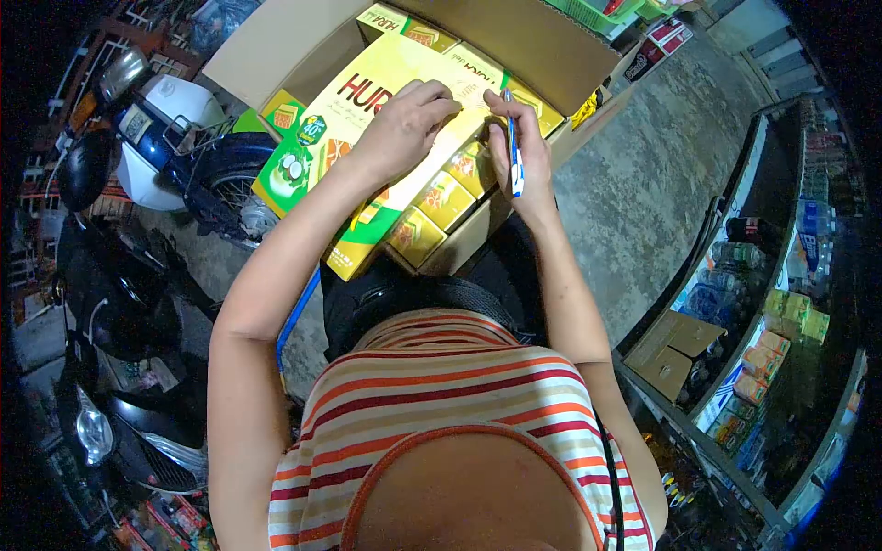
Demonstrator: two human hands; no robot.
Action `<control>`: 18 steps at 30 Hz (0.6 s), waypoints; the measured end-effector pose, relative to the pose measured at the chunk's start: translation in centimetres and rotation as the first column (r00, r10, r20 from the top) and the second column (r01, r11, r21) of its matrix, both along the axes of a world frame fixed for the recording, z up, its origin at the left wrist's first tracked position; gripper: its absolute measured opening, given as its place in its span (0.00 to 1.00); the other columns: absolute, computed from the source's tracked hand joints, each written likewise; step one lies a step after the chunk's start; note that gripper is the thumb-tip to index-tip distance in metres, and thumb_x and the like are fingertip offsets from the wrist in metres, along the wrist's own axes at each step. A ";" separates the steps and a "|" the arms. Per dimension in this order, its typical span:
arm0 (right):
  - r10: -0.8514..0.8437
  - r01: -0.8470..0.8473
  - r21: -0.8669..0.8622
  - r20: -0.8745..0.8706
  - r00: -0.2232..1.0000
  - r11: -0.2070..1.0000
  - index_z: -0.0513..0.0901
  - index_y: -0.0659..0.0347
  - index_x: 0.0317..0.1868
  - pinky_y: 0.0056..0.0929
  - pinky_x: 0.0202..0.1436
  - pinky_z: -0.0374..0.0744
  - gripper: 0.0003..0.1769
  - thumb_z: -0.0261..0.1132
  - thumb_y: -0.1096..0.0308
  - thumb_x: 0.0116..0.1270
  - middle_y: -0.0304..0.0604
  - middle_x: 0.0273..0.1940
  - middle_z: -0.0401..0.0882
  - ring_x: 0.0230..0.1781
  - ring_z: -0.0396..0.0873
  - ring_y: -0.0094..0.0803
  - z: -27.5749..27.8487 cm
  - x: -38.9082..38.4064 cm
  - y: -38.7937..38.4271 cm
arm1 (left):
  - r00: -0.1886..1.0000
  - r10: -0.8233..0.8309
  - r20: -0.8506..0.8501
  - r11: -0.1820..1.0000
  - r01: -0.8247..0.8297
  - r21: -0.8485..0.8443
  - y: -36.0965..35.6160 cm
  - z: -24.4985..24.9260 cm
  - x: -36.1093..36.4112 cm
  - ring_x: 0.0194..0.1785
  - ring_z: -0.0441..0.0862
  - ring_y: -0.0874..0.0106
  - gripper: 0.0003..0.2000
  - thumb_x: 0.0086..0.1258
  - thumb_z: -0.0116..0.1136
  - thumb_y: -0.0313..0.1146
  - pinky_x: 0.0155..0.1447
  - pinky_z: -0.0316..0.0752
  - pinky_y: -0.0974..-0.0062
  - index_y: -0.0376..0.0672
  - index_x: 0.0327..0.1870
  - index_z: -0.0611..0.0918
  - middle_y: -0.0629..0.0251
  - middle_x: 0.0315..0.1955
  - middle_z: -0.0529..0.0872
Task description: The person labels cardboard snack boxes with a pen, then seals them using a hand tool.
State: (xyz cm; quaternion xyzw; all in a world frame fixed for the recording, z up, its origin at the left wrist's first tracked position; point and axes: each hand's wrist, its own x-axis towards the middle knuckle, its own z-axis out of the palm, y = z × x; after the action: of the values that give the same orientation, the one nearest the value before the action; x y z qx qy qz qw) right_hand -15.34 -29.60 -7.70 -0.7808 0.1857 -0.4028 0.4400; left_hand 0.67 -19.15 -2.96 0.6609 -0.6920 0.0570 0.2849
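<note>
A large yellow-and-green Hura box (404,66) lies at a slant across the top of an open cardboard carton (574,138). My left hand (404,129) rests on this box with its fingers curled together near the right edge; the fingertips are partly hidden. My right hand (525,156) is closed around a slim blue-and-white pen-shaped tool (516,170), held upright beside the same edge. Several smaller yellow boxes (445,200) are packed inside the carton, below and to the right of my hands.
A blue-and-white motorbike (170,115) stands at the left, with a dark scooter (138,413) nearer me. On the right a shelf unit (675,418) carries bottles, packets and a small brown carton (675,354). A green basket (588,14) is at the back.
</note>
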 end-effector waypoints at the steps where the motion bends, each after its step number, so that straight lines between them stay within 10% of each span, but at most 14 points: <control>1: 0.000 0.000 0.001 -0.001 1.000 1.000 0.71 0.61 0.52 0.36 0.69 0.69 0.11 0.56 0.75 0.71 0.53 0.61 0.78 0.68 0.71 0.45 0.1 -0.1 0.1 | 1.000 0.005 -0.006 1.000 -0.005 -0.007 0.0 -0.1 -0.1 0.44 0.81 0.60 0.10 0.62 0.61 0.22 0.48 0.77 0.67 0.39 0.44 0.84 0.60 0.39 0.82; 18: -0.010 0.010 -0.012 -0.029 1.000 1.000 0.71 0.60 0.51 0.37 0.68 0.70 0.10 0.56 0.74 0.71 0.53 0.61 0.78 0.68 0.71 0.47 -0.1 -0.1 0.1 | 0.995 0.036 0.094 0.995 -0.045 0.091 0.2 0.0 -1.8 0.47 0.79 0.60 0.14 0.57 0.59 0.21 0.50 0.77 0.65 0.36 0.46 0.81 0.59 0.41 0.79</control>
State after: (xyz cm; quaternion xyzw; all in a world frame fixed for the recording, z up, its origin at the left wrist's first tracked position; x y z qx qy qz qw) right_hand -15.41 -29.54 -7.77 -0.7882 0.1938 -0.3947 0.4307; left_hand -1.16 -18.91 -2.94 0.6841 -0.6926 0.0608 0.2203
